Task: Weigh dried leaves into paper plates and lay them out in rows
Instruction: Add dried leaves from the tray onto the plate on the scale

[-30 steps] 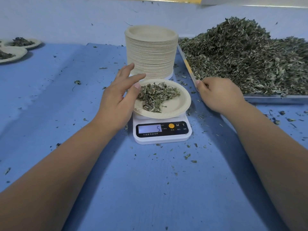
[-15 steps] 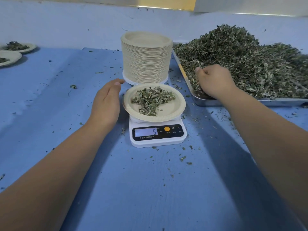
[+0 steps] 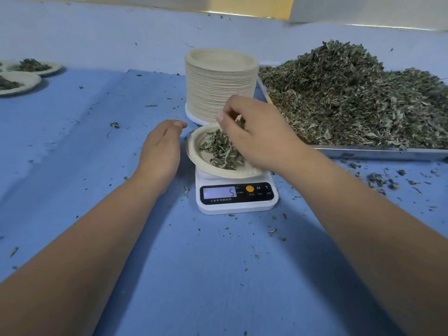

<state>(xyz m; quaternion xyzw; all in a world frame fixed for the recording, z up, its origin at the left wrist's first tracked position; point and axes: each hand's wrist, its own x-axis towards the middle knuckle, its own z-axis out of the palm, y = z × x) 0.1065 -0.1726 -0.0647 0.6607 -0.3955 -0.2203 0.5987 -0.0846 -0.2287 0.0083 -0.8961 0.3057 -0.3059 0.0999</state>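
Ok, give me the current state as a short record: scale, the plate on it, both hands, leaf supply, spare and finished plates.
scale: display reads 5
paper plate: on the scale, holds a small heap of leaves
right hand: over the plate, pinching a few leaves
left hand: open beside the plate's left rim, holds nothing
supply: big leaf pile on metal tray, right
stack: empty plates behind the scale
filled plates: two, far left
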